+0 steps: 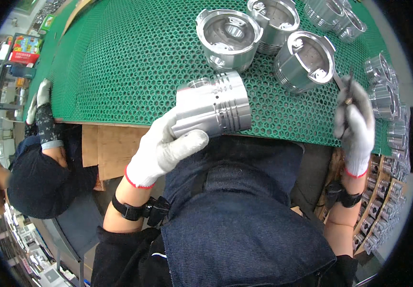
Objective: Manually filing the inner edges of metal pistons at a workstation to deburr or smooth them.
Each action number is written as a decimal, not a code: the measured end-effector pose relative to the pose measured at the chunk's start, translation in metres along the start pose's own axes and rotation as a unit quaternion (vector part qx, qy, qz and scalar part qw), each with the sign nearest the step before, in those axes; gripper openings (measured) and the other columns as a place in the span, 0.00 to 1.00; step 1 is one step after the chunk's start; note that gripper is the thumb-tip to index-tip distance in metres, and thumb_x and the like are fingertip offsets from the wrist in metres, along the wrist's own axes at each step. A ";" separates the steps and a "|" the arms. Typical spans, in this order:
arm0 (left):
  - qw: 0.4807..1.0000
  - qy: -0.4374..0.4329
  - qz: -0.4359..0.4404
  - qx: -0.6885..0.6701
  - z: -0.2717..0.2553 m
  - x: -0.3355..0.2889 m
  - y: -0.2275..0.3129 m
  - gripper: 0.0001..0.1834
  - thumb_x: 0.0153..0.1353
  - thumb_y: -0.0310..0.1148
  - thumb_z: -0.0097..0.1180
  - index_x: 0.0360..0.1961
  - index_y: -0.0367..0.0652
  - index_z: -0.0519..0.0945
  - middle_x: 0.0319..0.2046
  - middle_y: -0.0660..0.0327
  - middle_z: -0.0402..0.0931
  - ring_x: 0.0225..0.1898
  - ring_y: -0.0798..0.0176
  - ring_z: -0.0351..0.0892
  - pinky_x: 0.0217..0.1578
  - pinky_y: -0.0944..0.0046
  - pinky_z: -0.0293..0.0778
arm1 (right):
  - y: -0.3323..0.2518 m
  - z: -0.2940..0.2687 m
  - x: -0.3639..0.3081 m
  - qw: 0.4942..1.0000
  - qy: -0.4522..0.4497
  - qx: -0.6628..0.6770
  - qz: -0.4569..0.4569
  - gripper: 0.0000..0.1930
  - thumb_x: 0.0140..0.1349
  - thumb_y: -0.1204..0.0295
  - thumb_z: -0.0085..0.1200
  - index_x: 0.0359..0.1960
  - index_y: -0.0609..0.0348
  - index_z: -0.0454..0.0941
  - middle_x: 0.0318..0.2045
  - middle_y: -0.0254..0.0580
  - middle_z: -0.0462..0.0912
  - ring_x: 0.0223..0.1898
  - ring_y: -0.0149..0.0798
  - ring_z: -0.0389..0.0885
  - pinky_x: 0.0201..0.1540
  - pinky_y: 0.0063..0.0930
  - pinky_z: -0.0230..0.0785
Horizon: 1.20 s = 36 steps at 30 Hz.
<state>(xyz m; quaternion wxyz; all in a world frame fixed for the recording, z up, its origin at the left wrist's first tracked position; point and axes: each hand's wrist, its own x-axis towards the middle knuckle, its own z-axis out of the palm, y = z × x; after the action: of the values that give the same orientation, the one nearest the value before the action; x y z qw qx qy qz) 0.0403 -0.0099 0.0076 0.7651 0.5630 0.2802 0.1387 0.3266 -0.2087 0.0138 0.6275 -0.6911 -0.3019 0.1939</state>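
Here in the head view, the left hand (163, 146), in a white glove with a red cuff, has a shiny metal piston (213, 106) pinched between thumb and fingers, gripping its plain end; the piston lies sideways over the near edge of the green perforated mat (120, 71), ring grooves pointing right, and whether it touches the mat I cannot tell! Over to the right hand (356, 122), gloved too, near the mat's right side, its fingers curled around a slim dark tool (348, 101), too blurred for its kind to be told. Beyond the held piston, three upright pistons (230, 40) stand close together, open ends up, with more pistons (378, 69) along the far right. Down at lower right, a wooden rack (381, 191) carries rows of metal parts, and out left a co-worker (41, 177) rests gloved hands (43, 93) on the table edge
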 end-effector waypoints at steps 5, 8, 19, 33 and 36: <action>0.734 0.107 0.280 0.610 -0.020 0.011 -0.016 0.33 0.42 0.46 0.73 0.45 0.36 0.78 0.42 0.49 0.75 0.49 0.44 0.72 0.51 0.52 0.69 | -0.004 0.034 -0.033 0.967 -0.220 0.076 0.105 0.22 0.64 0.63 0.48 0.52 0.69 0.75 0.22 0.38 0.76 0.14 0.24 0.66 0.17 0.17 0.58; 0.709 0.059 0.339 0.615 -0.022 0.015 -0.012 0.20 0.48 0.39 0.69 0.36 0.34 0.81 0.42 0.49 0.75 0.46 0.46 0.73 0.47 0.52 0.70 | -0.002 0.051 -0.037 0.965 -0.197 0.042 0.169 0.21 0.65 0.65 0.47 0.53 0.68 0.75 0.23 0.36 0.75 0.16 0.23 0.68 0.19 0.16 0.59; 0.810 0.086 0.325 0.480 -0.020 0.011 -0.030 0.34 0.40 0.39 0.76 0.48 0.37 0.76 0.46 0.50 0.75 0.46 0.48 0.75 0.46 0.55 0.74 | 0.001 0.070 -0.042 0.979 -0.124 0.086 0.134 0.20 0.68 0.67 0.42 0.55 0.68 0.72 0.21 0.35 0.73 0.14 0.25 0.66 0.16 0.17 0.58; 0.565 0.005 0.365 0.739 -0.053 -0.011 0.054 0.19 0.39 0.36 0.69 0.34 0.43 0.78 0.57 0.51 0.70 0.61 0.38 0.65 0.58 0.41 0.66 | -0.020 0.062 -0.036 0.945 -0.313 -0.096 0.015 0.26 0.60 0.80 0.43 0.62 0.57 0.69 0.34 0.38 0.79 0.23 0.27 0.74 0.27 0.21 0.72; 0.701 0.037 0.404 0.587 -0.041 -0.007 0.046 0.13 0.49 0.33 0.66 0.33 0.40 0.78 0.52 0.45 0.71 0.58 0.38 0.70 0.52 0.48 0.72 | -0.029 0.083 -0.029 0.921 -0.314 -0.184 -0.139 0.30 0.51 0.82 0.47 0.59 0.52 0.73 0.27 0.40 0.77 0.22 0.36 0.76 0.28 0.29 0.73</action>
<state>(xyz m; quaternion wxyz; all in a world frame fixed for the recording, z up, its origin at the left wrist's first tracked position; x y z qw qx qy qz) 0.0155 0.0340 0.0443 0.1389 0.9517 0.0788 0.2622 0.2458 -0.1648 0.0275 0.3833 -0.6490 -0.6064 0.2532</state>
